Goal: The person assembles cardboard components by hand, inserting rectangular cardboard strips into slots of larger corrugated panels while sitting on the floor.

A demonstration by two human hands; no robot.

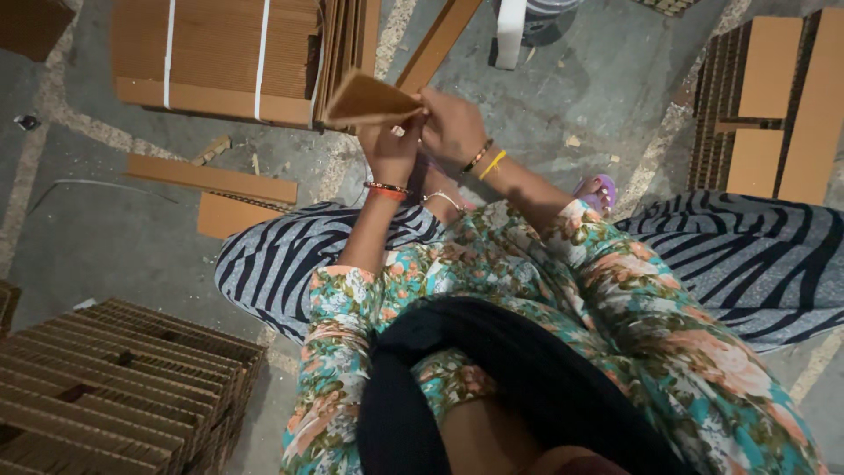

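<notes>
Both hands [422, 132] gripping cardboard piece [365, 99]

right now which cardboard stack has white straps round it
The flat brown cardboard stack at top left, beyond the hands: two white straps cross it. The stacks at bottom left and right have none.

A strapped cardboard bundle [215, 62] lies ahead of my knees. Left of it a dark box [31, 22]; below it loose strips [211, 179]. Corrugated stacks sit near-left [114, 378] and far-right [774, 105].
</notes>
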